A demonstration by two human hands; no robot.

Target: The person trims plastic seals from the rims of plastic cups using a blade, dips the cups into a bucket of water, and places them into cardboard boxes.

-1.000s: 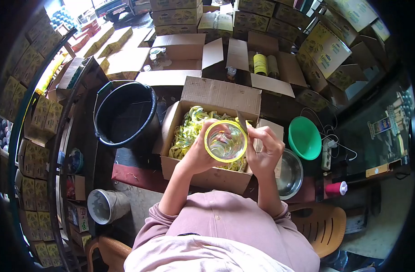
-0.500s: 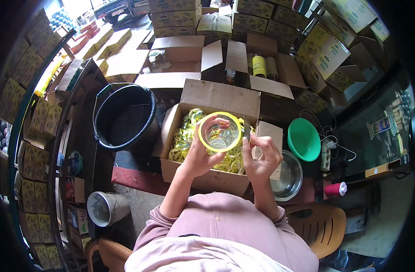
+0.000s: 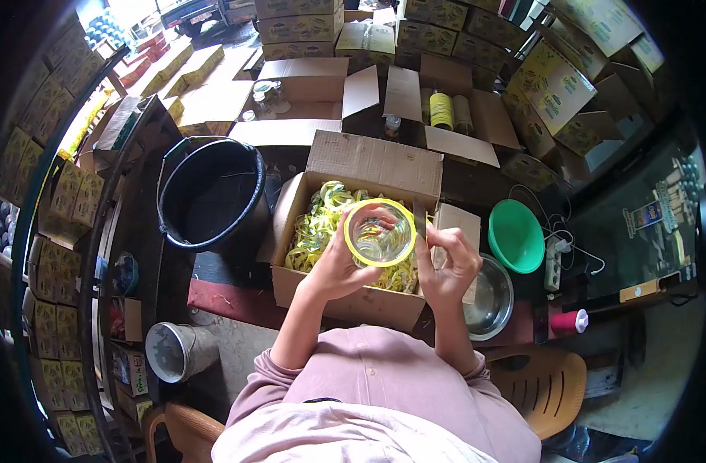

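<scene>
My left hand (image 3: 336, 266) is closed around a clear round jar (image 3: 381, 233) with a yellow rim, its opening facing up toward me. Through its wall I can see my fingers. Between the thumb and fingers of my right hand (image 3: 449, 266) is a thin, dark knife (image 3: 420, 219), its blade upright against or very near the jar's right rim; whether it touches I cannot tell. Below both hands stands an open cardboard box (image 3: 374, 160) filled with curly yellow plastic strips (image 3: 322, 224).
A black bucket (image 3: 253, 220) stands left of the box. On the right are a green bowl (image 3: 516, 236), a metal bowl (image 3: 492, 301), a power strip (image 3: 553, 266) and a pink spool (image 3: 569, 321). Behind, open cartons hold jars (image 3: 272, 96) and yellow ring stacks (image 3: 441, 112).
The jar in my left hand has shifted slightly right and down, closer to the blade. My right hand stays in nearly the same place, still holding the knife.
</scene>
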